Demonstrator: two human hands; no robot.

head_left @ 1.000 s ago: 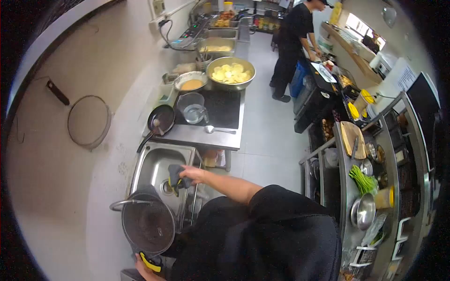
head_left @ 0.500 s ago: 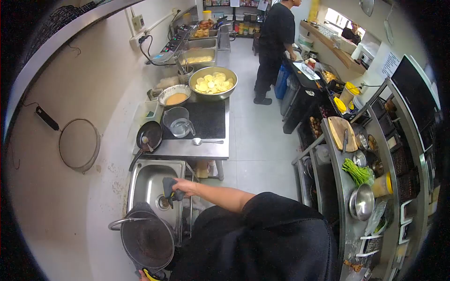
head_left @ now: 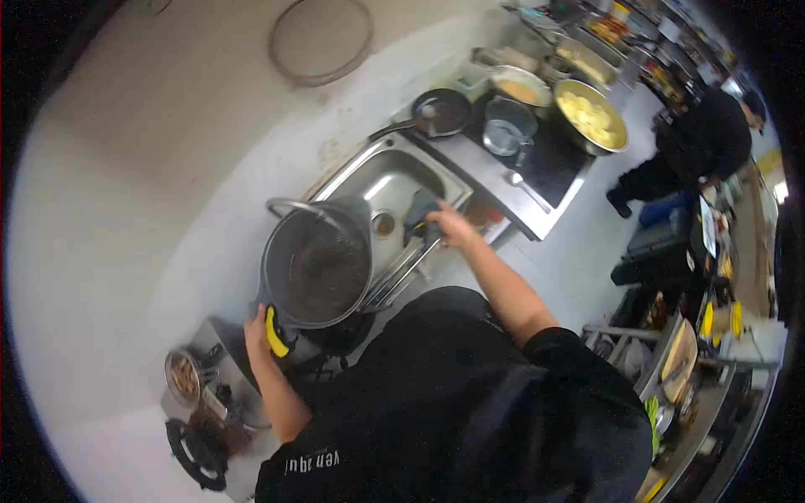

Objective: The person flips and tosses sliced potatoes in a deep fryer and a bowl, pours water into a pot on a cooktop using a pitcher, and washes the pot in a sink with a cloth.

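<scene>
A large dark pot [head_left: 323,264] stands by the near end of the steel sink [head_left: 402,180], partly over the basin, with the curved faucet [head_left: 289,205] reaching over its rim. My left hand [head_left: 257,327] is closed at the pot's lower left side, on a black and yellow grip [head_left: 277,331]. Over the sink's right edge, my right hand [head_left: 449,225] is closed round a dark grey cloth [head_left: 420,210]. The cloth is apart from the pot. The sink drain [head_left: 383,223] shows between pot and cloth.
Beyond the sink, a counter [head_left: 537,220] holds a frying pan [head_left: 442,112], a water jug [head_left: 506,130], a spoon [head_left: 528,189] and a bowl of yellow slices [head_left: 591,117]. A co-worker [head_left: 704,138] stands upper right. A strainer of brown pieces [head_left: 183,375] is lower left.
The view has turned and tilted, so the sink and counter lie diagonally. More of my left hand and forearm now shows beside the pot. My right hand still holds the cloth.
</scene>
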